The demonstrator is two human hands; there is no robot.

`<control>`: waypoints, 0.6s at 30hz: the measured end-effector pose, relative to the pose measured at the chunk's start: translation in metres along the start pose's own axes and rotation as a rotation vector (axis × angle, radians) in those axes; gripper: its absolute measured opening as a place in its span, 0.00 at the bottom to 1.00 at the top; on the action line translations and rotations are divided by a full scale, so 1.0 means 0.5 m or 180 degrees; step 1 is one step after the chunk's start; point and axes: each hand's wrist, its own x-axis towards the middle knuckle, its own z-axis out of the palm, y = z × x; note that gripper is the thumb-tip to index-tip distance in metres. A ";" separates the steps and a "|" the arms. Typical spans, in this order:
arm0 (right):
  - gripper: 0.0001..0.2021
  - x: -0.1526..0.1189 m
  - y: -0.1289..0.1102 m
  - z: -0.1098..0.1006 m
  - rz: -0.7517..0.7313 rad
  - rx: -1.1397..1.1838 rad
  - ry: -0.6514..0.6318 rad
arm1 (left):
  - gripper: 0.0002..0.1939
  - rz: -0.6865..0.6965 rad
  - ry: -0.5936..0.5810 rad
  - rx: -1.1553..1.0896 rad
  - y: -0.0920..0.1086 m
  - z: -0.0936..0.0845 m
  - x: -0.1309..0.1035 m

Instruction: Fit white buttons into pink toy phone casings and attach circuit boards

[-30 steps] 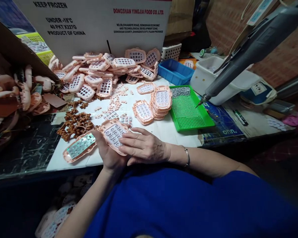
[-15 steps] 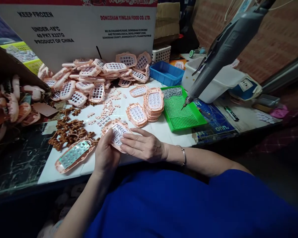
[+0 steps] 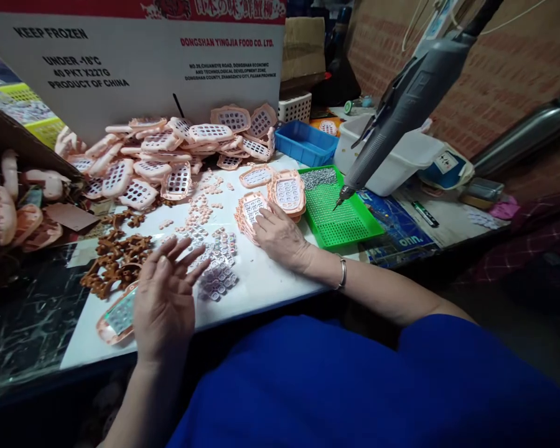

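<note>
My left hand [image 3: 165, 302] hovers over the white table [image 3: 261, 283] with its fingers spread, holding nothing. Under its wrist lies a pink shell with a silvery sheet [image 3: 114, 318]. Just ahead of its fingers sit loose clear key pads [image 3: 217, 269]. My right hand [image 3: 280, 236] reaches forward and lies on a low stack of pink keypad shells [image 3: 248, 210], fingers on the top one. A taller stack of the same shells [image 3: 288, 193] stands right beside it.
A big pile of pink shells [image 3: 168, 155] lies before a cardboard box [image 3: 135, 62]. Brown sprue pieces [image 3: 116, 252] sit at left. A green tray [image 3: 350, 224] holds screws [image 3: 317, 178] under a hanging electric screwdriver [image 3: 401, 106]. Behind stand a blue bin [image 3: 305, 143] and white tub [image 3: 401, 158].
Both hands held one keypad shell near the table's front edge. My right hand has carried it forward to the low stack; my left hand has let go and opened.
</note>
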 end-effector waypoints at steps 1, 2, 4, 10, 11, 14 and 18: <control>0.13 -0.002 -0.002 -0.003 -0.0017 0.0045 0.0126 | 0.11 0.0064 0.0089 0.0051 0.010 -0.011 -0.001; 0.13 -0.004 -0.006 -0.006 -0.0078 0.0123 0.0271 | 0.09 0.0110 0.0205 0.0114 0.019 -0.022 -0.002; 0.14 -0.006 -0.018 -0.010 -0.0488 0.0403 0.0449 | 0.05 0.0143 0.0453 0.0235 0.032 -0.041 -0.006; 0.17 -0.015 -0.092 -0.001 -0.1359 0.0879 -0.0060 | 0.02 0.0130 0.0664 0.0349 0.021 -0.085 -0.020; 0.18 -0.014 -0.100 -0.003 -0.1282 0.0862 -0.0133 | 0.04 0.0123 0.0608 0.0373 0.016 -0.091 -0.021; 0.20 0.015 -0.098 -0.020 -0.1237 0.0865 -0.0305 | 0.09 0.0154 0.0431 0.0466 0.003 -0.101 -0.022; 0.09 0.144 -0.023 -0.025 -0.0584 0.0555 -0.0571 | 0.11 0.0220 0.0228 0.0580 -0.001 -0.079 -0.020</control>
